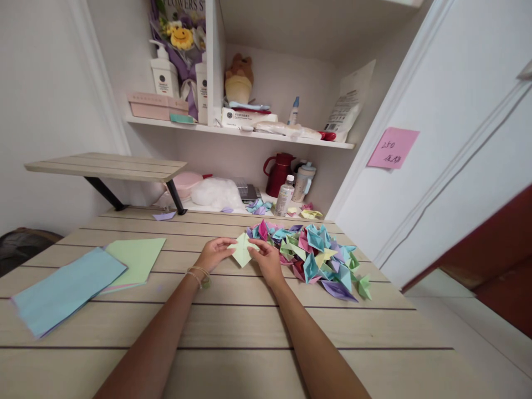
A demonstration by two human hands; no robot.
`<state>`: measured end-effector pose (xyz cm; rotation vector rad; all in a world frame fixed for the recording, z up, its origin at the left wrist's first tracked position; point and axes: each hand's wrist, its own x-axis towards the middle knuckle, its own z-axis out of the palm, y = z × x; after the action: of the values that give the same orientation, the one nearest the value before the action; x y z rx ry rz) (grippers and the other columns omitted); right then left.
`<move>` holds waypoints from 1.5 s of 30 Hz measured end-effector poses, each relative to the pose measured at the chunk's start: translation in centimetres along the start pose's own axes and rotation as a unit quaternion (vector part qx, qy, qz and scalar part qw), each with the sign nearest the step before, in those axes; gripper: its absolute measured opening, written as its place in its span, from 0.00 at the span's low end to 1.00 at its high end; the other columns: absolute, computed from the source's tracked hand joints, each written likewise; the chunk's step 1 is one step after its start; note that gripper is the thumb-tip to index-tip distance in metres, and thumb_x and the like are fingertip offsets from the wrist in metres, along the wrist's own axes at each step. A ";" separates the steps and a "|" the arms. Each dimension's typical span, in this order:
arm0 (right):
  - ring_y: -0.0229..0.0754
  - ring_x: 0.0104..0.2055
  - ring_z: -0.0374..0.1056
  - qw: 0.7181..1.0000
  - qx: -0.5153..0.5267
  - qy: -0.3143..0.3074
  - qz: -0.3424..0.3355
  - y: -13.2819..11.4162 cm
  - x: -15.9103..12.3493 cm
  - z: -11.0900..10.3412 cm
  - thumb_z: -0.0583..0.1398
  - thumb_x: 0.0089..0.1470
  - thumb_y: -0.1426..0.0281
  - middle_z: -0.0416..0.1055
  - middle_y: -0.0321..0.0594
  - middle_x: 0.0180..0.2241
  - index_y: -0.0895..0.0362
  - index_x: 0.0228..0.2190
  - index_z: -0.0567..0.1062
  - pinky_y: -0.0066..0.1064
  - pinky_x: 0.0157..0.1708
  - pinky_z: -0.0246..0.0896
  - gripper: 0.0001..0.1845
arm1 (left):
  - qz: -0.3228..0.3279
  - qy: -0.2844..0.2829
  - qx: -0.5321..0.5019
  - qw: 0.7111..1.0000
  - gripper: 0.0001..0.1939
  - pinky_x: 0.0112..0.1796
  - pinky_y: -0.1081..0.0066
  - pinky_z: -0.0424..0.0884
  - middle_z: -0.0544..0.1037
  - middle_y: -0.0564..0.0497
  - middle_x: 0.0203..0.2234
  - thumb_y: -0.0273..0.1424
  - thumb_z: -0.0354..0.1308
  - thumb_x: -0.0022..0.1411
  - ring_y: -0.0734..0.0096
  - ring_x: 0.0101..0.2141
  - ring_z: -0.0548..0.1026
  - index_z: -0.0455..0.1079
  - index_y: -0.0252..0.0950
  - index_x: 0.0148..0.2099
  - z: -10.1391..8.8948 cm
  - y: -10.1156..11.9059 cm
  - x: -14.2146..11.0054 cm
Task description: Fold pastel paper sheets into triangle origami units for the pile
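Note:
Between my two hands is a pale green folded paper (243, 252), diamond-shaped with crease lines running through it. My left hand (215, 253) pinches its left corner, thumb below and fingers above. At the right corner, my right hand (266, 259) grips it the same way. Just right of that hand spreads a heap of folded paper boats (318, 252) in blue, green, pink, purple and yellow. Off to the left lie flat blue paper sheets (68, 288), partly over green paper sheets (139, 257).
A small raised shelf (112, 166) stands on black legs at the table's back left. Behind the heap are a clear bottle (285, 197), a red jug (279, 174) and a pale tumbler (305, 182). One purple folded paper (164, 216) lies near the shelf leg.

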<state>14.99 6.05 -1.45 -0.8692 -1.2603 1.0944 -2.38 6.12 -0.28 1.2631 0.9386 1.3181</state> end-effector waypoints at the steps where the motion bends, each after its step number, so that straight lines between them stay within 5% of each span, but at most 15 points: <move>1: 0.32 0.18 0.56 1.000 -0.003 -0.007 0.002 0.0 -0.1 0.0 0.64 0.38 0.66 0.65 0.31 0.17 0.58 0.36 0.74 0.24 0.19 0.52 0.18 | -0.007 -0.002 0.001 1.000 0.19 0.46 0.62 0.65 0.77 0.43 0.37 0.31 0.67 0.39 0.61 0.41 0.73 0.72 0.31 0.37 0.0 0.1 -0.1; 5: 0.29 0.17 0.49 0.999 -0.002 -0.033 0.004 -0.2 -0.2 0.0 0.65 0.36 0.67 0.58 0.27 0.15 0.59 0.41 0.72 0.22 0.16 0.45 0.25 | -0.025 -0.004 -0.012 1.000 0.23 0.46 0.61 0.65 0.77 0.41 0.38 0.31 0.67 0.37 0.59 0.42 0.73 0.72 0.30 0.40 0.1 0.4 -0.3; 14: 0.31 0.19 0.55 0.998 -0.013 -0.052 -0.012 -0.4 -0.4 0.3 0.65 0.36 0.67 0.68 0.34 0.25 0.57 0.37 0.73 0.23 0.19 0.51 0.22 | -0.035 -0.008 -0.019 0.999 0.26 0.43 0.64 0.68 0.77 0.42 0.39 0.27 0.68 0.36 0.63 0.40 0.74 0.70 0.31 0.42 0.1 0.4 -0.4; 29: 0.40 0.31 0.64 0.984 -0.161 -0.005 -0.080 0.0 -0.1 -0.1 0.61 0.44 0.63 0.72 0.40 0.30 0.56 0.28 0.77 0.29 0.32 0.59 0.10 | 0.029 0.046 0.094 0.994 0.13 0.31 0.71 0.68 0.75 0.51 0.22 0.33 0.66 0.37 0.71 0.26 0.72 0.71 0.32 0.26 0.3 0.0 0.1; 37: 0.41 0.24 0.69 0.998 0.017 -0.047 0.032 -0.3 -0.3 0.4 0.63 0.40 0.63 0.72 0.34 0.20 0.57 0.31 0.73 0.30 0.27 0.63 0.15 | 0.004 0.019 0.066 0.998 0.13 0.32 0.72 0.67 0.76 0.51 0.24 0.34 0.66 0.38 0.70 0.27 0.72 0.70 0.33 0.28 0.3 0.2 0.1; 45: 0.43 0.24 0.71 0.998 0.039 -0.022 0.043 -0.7 -0.3 0.6 0.61 0.41 0.57 0.74 0.37 0.20 0.57 0.28 0.74 0.35 0.30 0.67 0.16 | -0.026 -0.011 0.075 0.997 0.15 0.25 0.73 0.65 0.76 0.49 0.21 0.37 0.64 0.42 0.72 0.21 0.71 0.72 0.32 0.32 0.5 0.5 -0.1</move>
<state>14.47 5.54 -0.78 -0.8501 -1.2180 1.2284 -2.00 5.85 0.26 1.3561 1.0642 1.2088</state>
